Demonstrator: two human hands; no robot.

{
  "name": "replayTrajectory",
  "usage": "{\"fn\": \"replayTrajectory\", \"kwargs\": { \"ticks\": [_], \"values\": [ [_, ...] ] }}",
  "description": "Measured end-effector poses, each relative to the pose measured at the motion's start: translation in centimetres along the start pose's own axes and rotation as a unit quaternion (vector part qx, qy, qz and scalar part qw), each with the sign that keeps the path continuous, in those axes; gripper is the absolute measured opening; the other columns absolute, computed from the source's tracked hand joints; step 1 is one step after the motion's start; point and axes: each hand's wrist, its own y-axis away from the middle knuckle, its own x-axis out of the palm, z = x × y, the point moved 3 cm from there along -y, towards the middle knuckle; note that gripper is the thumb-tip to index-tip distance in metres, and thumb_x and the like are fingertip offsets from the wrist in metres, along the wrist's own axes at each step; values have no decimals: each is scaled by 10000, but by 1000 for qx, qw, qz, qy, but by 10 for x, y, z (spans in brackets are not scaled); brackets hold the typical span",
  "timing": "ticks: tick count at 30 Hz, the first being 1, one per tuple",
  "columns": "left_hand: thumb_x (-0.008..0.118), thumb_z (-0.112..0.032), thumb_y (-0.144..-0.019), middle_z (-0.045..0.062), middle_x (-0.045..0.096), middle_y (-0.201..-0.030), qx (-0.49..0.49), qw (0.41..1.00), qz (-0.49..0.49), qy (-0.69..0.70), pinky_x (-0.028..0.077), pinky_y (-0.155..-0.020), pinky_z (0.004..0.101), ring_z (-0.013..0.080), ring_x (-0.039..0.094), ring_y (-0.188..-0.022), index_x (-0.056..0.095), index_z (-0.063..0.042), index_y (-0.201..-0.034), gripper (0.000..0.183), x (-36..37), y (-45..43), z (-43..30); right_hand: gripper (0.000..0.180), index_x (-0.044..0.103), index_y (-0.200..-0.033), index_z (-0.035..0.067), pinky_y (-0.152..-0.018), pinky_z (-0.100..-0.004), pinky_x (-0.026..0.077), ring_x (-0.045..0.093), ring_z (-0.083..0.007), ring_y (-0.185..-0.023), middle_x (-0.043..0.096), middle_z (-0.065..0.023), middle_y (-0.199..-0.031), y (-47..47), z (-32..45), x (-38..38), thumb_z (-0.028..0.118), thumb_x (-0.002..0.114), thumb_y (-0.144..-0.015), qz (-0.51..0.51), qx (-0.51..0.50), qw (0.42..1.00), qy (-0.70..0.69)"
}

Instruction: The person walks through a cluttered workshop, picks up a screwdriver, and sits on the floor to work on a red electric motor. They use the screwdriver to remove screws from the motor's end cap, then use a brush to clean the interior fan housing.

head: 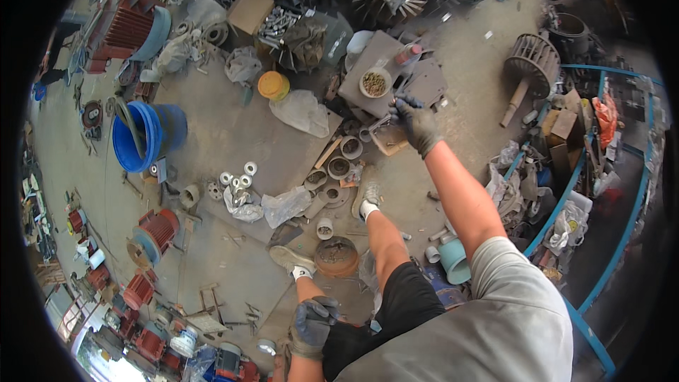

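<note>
My right hand (pixel 419 123), in a dark worn glove, reaches forward beside a grey metal block (pixel 366 53). Its fingertips are drawn together near the block's edge; whether they pinch something small is unclear. On the block stands a white bowl (pixel 375 83) filled with small brass-coloured parts, with a red-capped bottle (pixel 408 54) behind it. Below the hand lies an open rectangular tray (pixel 390 138). My left hand (pixel 314 323), also gloved, is near my thigh with its fingers curled. What it may hold cannot be made out.
Round tins (pixel 338 167) of small parts stand before my foot, near a rusty round housing (pixel 336 257). Left are a blue bucket (pixel 135 138) and a red electric motor (pixel 154 236). A motor rotor (pixel 532 66) and a blue metal frame (pixel 557 201) lie right.
</note>
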Motion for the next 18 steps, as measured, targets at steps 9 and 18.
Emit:
{"fn": "replayTrajectory", "kwargs": {
  "ticks": [9,18],
  "values": [
    [468,-516,-1076,208,718,-1011,34,995,-86,-28,508,-620,394,308,653,-704,671,-29,-841,578,-3,9,-31,170,623,-1207,-23,-751,-338,647,738,-247,-827,726,-148,-1051,-65,6,9,24,588,-1047,-111,-1,992,66],
    [446,-547,-1084,188,720,-1015,21,996,-87,13,491,-610,392,283,611,-634,706,-28,-910,606,-13,5,-11,169,634,-1184,-51,-820,-381,656,749,-284,-899,726,-168,-1068,-75,9,36,-10,613,-1021,-42,3,999,25]
  ]
}}
